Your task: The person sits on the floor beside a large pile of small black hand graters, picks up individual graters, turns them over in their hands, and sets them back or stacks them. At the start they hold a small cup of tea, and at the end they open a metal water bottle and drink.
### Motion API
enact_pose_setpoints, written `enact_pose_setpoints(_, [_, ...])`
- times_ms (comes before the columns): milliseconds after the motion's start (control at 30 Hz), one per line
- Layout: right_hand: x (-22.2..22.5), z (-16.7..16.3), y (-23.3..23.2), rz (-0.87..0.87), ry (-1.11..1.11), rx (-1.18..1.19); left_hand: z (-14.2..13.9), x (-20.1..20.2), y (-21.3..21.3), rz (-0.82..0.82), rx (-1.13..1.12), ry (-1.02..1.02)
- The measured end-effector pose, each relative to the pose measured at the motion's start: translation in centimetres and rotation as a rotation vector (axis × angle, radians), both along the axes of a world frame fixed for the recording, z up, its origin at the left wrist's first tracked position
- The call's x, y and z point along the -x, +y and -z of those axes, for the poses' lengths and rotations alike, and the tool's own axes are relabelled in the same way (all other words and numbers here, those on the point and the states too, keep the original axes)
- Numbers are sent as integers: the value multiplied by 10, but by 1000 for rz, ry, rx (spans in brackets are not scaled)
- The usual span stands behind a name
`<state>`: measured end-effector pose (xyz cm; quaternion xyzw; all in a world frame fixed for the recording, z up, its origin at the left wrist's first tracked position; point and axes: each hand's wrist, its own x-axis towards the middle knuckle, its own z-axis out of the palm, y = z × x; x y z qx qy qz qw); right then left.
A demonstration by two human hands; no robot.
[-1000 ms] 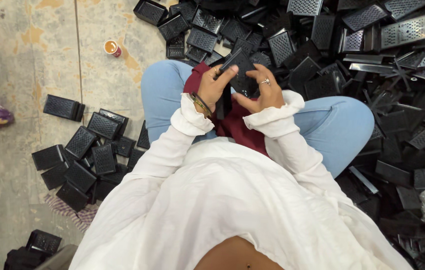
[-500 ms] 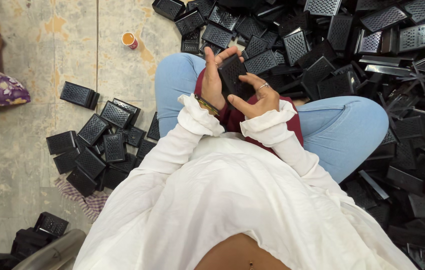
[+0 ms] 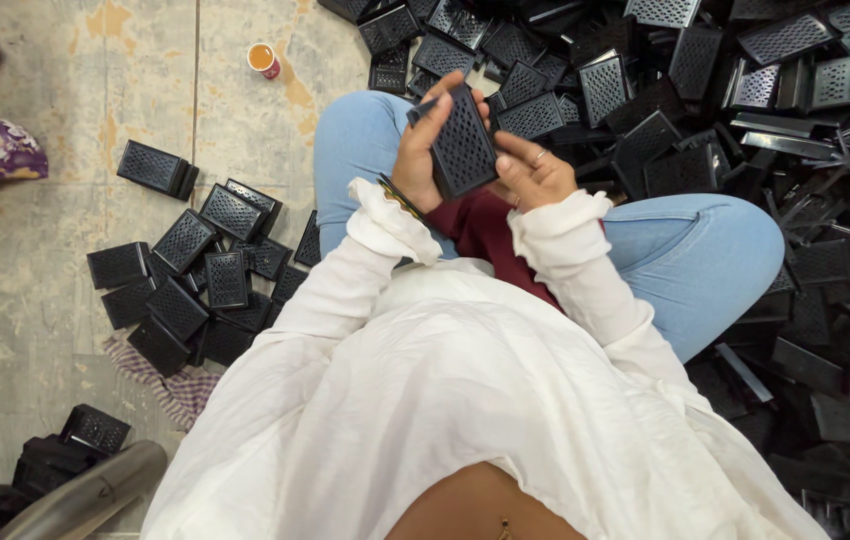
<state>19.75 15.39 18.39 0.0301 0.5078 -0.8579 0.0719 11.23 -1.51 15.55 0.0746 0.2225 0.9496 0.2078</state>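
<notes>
Fingers of my left hand and right hand stay clamped on the black perforated panel, now lifted higher above my lap. Stone floor carries a small panel pile; a paper cup holds brown drink.

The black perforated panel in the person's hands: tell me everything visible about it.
The black perforated panel is a flat rectangle, plastic-looking, its face covered in a diamond grid of small holes. It is held tilted above the lap, the left hand gripping its left edge and top corner, the right hand supporting its right edge. Its underside is hidden.
</notes>
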Motion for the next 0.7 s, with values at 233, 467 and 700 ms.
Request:
enact_pose_setpoints(233, [9, 36, 14, -26, -180, 79, -12, -3, -8, 98, 98, 7])
enact_pose_setpoints(467, [16, 57, 9, 80, -52, -212, 46, -29, -51, -339, 839, 175])
enact_pose_setpoints(700, [22, 65, 15, -18, 10, -362, 123, -5, -263, -1027, 1293, -178])
